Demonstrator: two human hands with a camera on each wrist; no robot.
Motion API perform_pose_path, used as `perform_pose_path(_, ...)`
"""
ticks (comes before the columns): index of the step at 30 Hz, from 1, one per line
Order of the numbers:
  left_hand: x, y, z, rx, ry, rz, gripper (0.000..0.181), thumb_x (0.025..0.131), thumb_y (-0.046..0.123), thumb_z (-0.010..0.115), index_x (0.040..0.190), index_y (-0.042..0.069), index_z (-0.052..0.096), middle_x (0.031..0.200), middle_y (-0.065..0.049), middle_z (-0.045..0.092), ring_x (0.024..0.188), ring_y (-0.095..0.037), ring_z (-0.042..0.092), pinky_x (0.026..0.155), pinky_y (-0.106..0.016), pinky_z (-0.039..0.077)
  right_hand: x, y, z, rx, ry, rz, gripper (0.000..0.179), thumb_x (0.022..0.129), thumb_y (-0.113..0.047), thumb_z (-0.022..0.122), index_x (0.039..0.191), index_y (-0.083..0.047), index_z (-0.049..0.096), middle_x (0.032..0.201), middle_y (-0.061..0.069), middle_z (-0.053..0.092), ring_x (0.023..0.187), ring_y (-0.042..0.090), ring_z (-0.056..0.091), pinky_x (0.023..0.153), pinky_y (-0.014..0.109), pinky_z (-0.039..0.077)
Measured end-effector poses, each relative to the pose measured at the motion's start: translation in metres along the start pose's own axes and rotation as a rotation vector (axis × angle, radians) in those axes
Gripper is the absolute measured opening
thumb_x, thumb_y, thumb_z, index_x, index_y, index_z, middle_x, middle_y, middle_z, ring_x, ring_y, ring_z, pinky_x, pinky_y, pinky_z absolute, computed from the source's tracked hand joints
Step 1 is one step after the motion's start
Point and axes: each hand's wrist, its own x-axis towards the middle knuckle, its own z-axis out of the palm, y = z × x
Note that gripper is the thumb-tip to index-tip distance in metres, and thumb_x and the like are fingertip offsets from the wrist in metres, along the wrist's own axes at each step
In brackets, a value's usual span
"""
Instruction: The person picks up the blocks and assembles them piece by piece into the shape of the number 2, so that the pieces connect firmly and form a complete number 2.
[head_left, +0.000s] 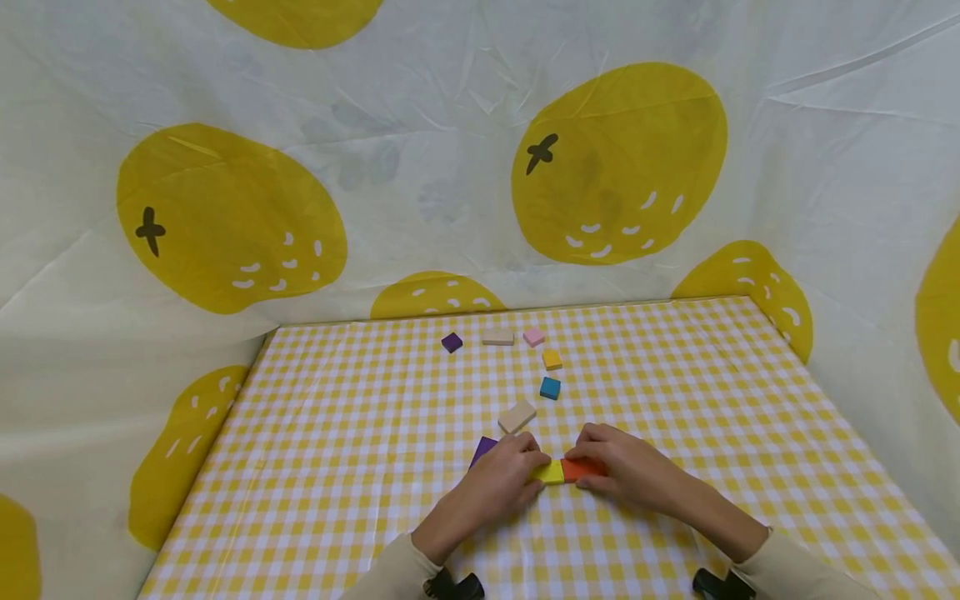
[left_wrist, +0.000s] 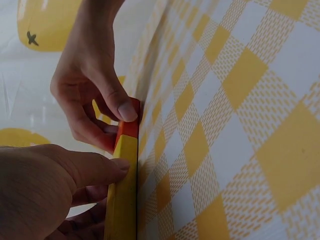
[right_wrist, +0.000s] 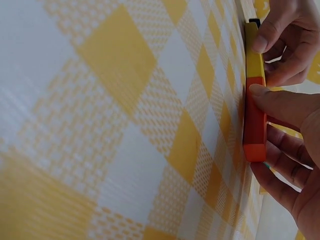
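Note:
A yellow block and a red block lie end to end on the checked cloth, touching. My left hand pinches the yellow block between thumb and fingers. In the right wrist view, my right hand grips the red block, thumb on its near side and fingers along the far side. The left wrist view shows the yellow block meeting the red block at a seam. Partly behind the left hand lies a purple block. A plain wooden block lies just beyond both hands.
Farther back are a blue block, an orange-yellow block, a pink block, a long wooden block and a dark purple block. A white sheet with yellow fruit prints hangs behind the table.

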Motion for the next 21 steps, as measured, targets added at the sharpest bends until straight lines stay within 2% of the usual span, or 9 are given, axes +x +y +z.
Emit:
perform_pose_path(8,0.003,0.001,0.001,0.008,-0.008,-0.027,0.025,0.092,0.024,0.077,0.115,0.014,0.074,0.109,0.002,0.060,0.099,-0.011,0.057,0.085,-0.021,0.049,0.004,0.000,0.007,-0.030,0.047,0.011,0.028,0.085,-0.027,0.083,0.110,-0.016,0.077,0.103,-0.010,0.058,0.087,0.002,0.053,0.071,0.025,0.051)
perform_pose_path(15,0.005,0.001,0.001,0.011,0.001,-0.033,0.026,0.091,0.025,0.078,0.115,0.014,0.075,0.108,0.002,0.060,0.098,-0.011,0.058,0.085,-0.020,0.049,0.010,0.000,0.012,-0.042,0.047,0.017,0.029,0.083,-0.027,0.085,0.108,-0.014,0.077,0.105,-0.009,0.059,0.092,0.004,0.053,0.075,0.026,0.051)
perform_pose_path(21,0.005,-0.001,0.002,-0.015,0.001,-0.039,0.026,0.092,0.023,0.077,0.116,0.013,0.074,0.109,0.002,0.059,0.098,-0.011,0.057,0.084,-0.019,0.048,0.014,0.001,0.014,-0.037,0.049,0.038,0.030,0.082,-0.029,0.086,0.105,-0.014,0.077,0.104,-0.007,0.061,0.091,0.005,0.053,0.071,0.024,0.050)
